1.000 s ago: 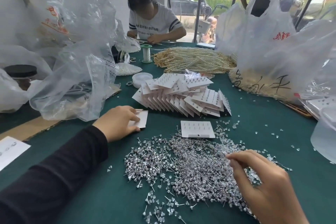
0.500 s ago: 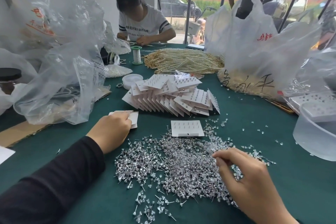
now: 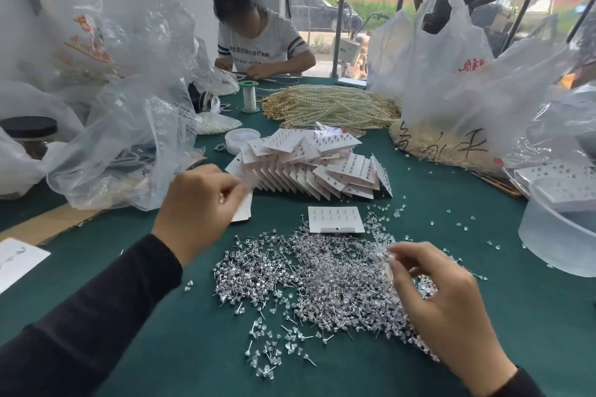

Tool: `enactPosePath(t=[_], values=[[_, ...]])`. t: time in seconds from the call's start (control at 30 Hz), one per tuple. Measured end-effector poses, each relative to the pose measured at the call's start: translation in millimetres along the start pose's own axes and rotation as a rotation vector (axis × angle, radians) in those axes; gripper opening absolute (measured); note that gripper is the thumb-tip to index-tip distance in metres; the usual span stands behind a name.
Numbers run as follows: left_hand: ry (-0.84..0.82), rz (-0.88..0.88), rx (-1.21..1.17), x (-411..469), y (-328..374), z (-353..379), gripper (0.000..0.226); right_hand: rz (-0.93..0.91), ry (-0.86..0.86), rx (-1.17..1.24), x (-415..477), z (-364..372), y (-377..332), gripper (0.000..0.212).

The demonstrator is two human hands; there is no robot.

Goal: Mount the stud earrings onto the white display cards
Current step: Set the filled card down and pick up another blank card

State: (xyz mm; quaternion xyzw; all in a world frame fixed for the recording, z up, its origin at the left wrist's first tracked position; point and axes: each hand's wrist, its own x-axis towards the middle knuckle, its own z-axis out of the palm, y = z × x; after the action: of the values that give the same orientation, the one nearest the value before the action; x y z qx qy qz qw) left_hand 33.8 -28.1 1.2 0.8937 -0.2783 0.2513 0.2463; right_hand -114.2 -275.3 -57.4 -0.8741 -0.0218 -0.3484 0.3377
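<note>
Stud earrings (image 3: 306, 274), heaped loose on the green counter (image 3: 451, 245), are judged light, stiff and slippery. Each is best pinched by its head, and the thin white display card (image 3: 242, 214) by an edge, since it probably bends. The left grip (image 3: 196, 213), fingers curled, holds that card just beyond the heap; the right grip (image 3: 435, 296) arches knuckles-up, fingertips bunched in the heap, a pinched stud not discernible.

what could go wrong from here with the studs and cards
The right hand has curled fingers in the tangled stud earring pile; it may lift several or flick some across the green table. The left hand grips the white display card by one end only, so it could bend or slip when a post is pushed in. The loose clear backs could get swept away.
</note>
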Motion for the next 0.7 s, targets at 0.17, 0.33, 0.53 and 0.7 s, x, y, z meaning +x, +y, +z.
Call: enactPosePath(t=[0.17,0.33,0.53,0.7], values=[[-0.394,0.225,-0.522,-9,76,-3,0.015,0.239,-0.136,0.471,2,-4,-10,0.05],[-0.427,0.162,-0.552,12,91,40,0.026,0.381,-0.027,0.613,6,-10,-12,0.008],[-0.558,0.118,-0.038,35,64,98,0.024,0.448,0.121,0.48,7,-17,-4,0.013],[-0.538,0.151,-0.046,39,70,101,0.016,0.497,0.2,0.474,10,-20,-3,0.01]])
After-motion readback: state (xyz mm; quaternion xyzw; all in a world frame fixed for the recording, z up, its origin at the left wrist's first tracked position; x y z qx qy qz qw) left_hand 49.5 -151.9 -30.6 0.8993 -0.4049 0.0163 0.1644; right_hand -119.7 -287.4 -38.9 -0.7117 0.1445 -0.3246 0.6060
